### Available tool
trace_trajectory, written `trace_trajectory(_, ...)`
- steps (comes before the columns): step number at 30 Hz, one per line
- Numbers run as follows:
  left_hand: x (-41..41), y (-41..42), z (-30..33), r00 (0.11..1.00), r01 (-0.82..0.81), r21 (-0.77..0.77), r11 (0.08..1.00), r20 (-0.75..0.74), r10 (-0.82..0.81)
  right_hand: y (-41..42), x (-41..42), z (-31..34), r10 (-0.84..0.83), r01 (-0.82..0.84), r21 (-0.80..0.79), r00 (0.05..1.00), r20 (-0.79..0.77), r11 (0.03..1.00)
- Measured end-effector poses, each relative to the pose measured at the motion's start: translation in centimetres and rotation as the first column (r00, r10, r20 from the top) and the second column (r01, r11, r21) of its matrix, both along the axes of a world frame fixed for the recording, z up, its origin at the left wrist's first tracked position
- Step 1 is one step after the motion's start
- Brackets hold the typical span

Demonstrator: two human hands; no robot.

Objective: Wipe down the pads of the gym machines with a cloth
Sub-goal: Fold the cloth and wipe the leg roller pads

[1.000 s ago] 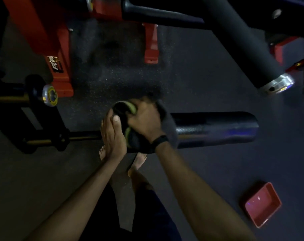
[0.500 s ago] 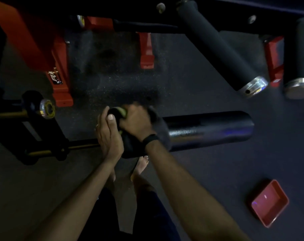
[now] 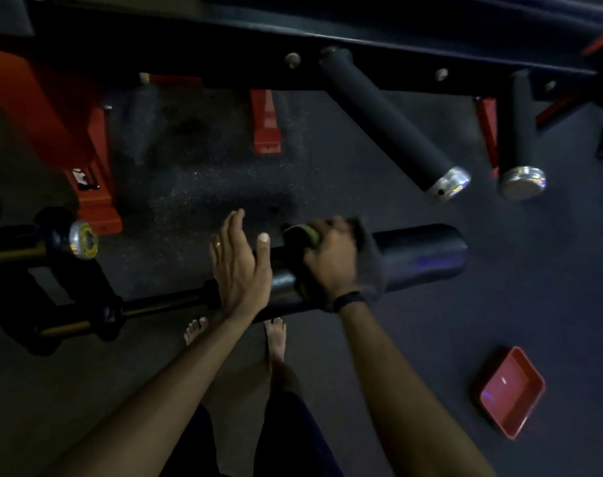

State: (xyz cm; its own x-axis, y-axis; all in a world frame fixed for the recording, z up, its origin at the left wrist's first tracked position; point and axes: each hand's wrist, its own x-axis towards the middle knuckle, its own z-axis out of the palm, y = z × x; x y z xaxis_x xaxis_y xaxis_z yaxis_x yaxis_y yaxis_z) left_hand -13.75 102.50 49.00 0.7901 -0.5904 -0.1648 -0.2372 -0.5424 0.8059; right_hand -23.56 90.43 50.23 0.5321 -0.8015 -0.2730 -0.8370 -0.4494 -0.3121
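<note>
A black cylindrical roller pad (image 3: 420, 258) lies horizontally across the middle of the head view, mounted on a thin bar to its left. My right hand (image 3: 331, 259) grips a dark grey cloth with a yellow-green edge (image 3: 370, 266), wrapped over the pad's middle. My left hand (image 3: 236, 266) rests on the pad's left end, fingers straight and spread, thumb raised. The part of the pad under the cloth and hands is hidden.
Two more black roller pads (image 3: 389, 125) (image 3: 515, 132) with chrome end caps hang from a dark frame above. Red machine frame parts (image 3: 86, 180) stand at left. A red tray (image 3: 511, 390) lies on the dark rubber floor at lower right. My bare feet (image 3: 276, 335) are below the pad.
My right hand has slid the cloth rightwards along the pad, away from my left hand. My left hand's fingers have straightened at the pad's left end.
</note>
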Motion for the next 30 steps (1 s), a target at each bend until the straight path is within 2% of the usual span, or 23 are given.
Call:
trace_trajectory(2, -1.0, -1.9, 0.2, 0.999, 0.038, 0.017, 0.999, 0.024, -0.039, 2.5, 0.0, 0.4, 0.16, -0.173, 0.096, 0.979, 0.125, 0.98)
trace_trajectory(4, -1.0, -3.5, 0.3, 0.999, 0.034, 0.024, 0.999, 0.026, -0.034, 1.3, -2.5, 1.3, 0.275, -0.293, 0.07, 0.941, 0.196, 0.953)
trace_trajectory(5, -1.0, -4.3, 0.2, 0.999, 0.042, 0.045, 0.998, 0.016, -0.042, -0.7, -4.6, 1.4, 0.276, -0.288, 0.038, 0.941, 0.195, 0.957)
trace_trajectory(8, -0.2, -4.8, -1.0, 0.984, 0.151, 0.232, 0.961, 0.053, -0.167, -7.5, -10.3, 1.0, 0.059, -0.04, -0.166, 0.992, 0.109, 0.985)
trace_trajectory(10, -0.6, -5.2, -1.5, 0.935, 0.246, 0.484, 0.84, 0.111, -0.338, -11.1, -12.6, 0.7, -0.085, 0.099, -0.203, 0.994, 0.073, 0.974)
trace_trajectory(12, -1.6, -5.5, -1.3, 0.88, 0.279, 0.673, 0.685, 0.107, -0.464, -10.6, -11.7, 0.7, -0.098, 0.103, -0.201, 0.995, 0.034, 0.974)
trace_trajectory(13, -2.1, -5.7, -1.4, 0.882, 0.272, 0.69, 0.671, 0.1, -0.46, -9.2, -10.6, 0.5, -0.065, 0.076, -0.188, 0.996, 0.067, 0.979)
trace_trajectory(16, -2.0, -5.6, -1.0, 0.897, 0.241, 0.673, 0.7, 0.121, -0.426, -3.7, -5.3, 0.1, 0.125, -0.112, -0.063, 0.953, 0.274, 0.992)
trace_trajectory(18, -2.4, -5.2, -0.7, 0.861, 0.212, 0.708, 0.673, 0.19, -0.471, -1.7, -4.4, -0.3, 0.244, -0.26, 0.019, 0.927, 0.285, 0.965)
trace_trajectory(19, -2.8, -4.9, -0.6, 0.838, 0.181, 0.714, 0.676, 0.248, -0.486, -2.0, -5.2, -0.3, 0.311, -0.324, -0.001, 0.909, 0.277, 0.946)
trace_trajectory(20, -3.2, -4.5, -0.8, 0.811, 0.135, 0.685, 0.716, 0.339, -0.477, -3.3, -6.7, -0.4, 0.364, -0.362, -0.059, 0.894, 0.26, 0.93)
trace_trajectory(21, -3.6, -4.0, -1.4, 0.773, 0.111, 0.63, 0.769, 0.432, -0.465, -5.0, -8.6, -0.6, 0.37, -0.353, -0.113, 0.896, 0.247, 0.929)
trace_trajectory(22, -4.2, -3.4, -1.8, 0.769, 0.128, 0.597, 0.792, 0.444, -0.459, -6.9, -10.5, -0.9, 0.311, -0.281, -0.151, 0.92, 0.24, 0.948)
trace_trajectory(25, -4.7, -2.6, -2.5, 0.77, 0.1, 0.474, 0.875, 0.519, -0.37, -12.1, -13.3, -0.8, -0.036, 0.063, -0.109, 0.97, 0.24, 0.992)
trace_trajectory(26, -4.9, -2.7, -2.7, 0.765, 0.082, 0.452, 0.888, 0.542, -0.347, -12.2, -12.6, -0.8, -0.094, 0.113, -0.081, 0.972, 0.214, 0.99)
trace_trajectory(27, -5.0, -2.6, -3.0, 0.76, 0.067, 0.429, 0.901, 0.563, -0.324, -11.2, -11.3, -0.8, -0.086, 0.1, -0.079, 0.983, 0.162, 0.992)
trace_trajectory(29, -5.5, -2.2, -3.8, 0.754, 0.045, 0.368, 0.929, 0.597, -0.273, -7.3, -8.0, -0.7, 0.063, -0.053, -0.138, 0.996, 0.068, 0.989)
trace_trajectory(30, -5.9, -1.8, -4.1, 0.748, 0.037, 0.337, 0.941, 0.615, -0.249, -5.3, -6.4, -0.5, 0.125, -0.113, -0.141, 0.989, 0.083, 0.984)
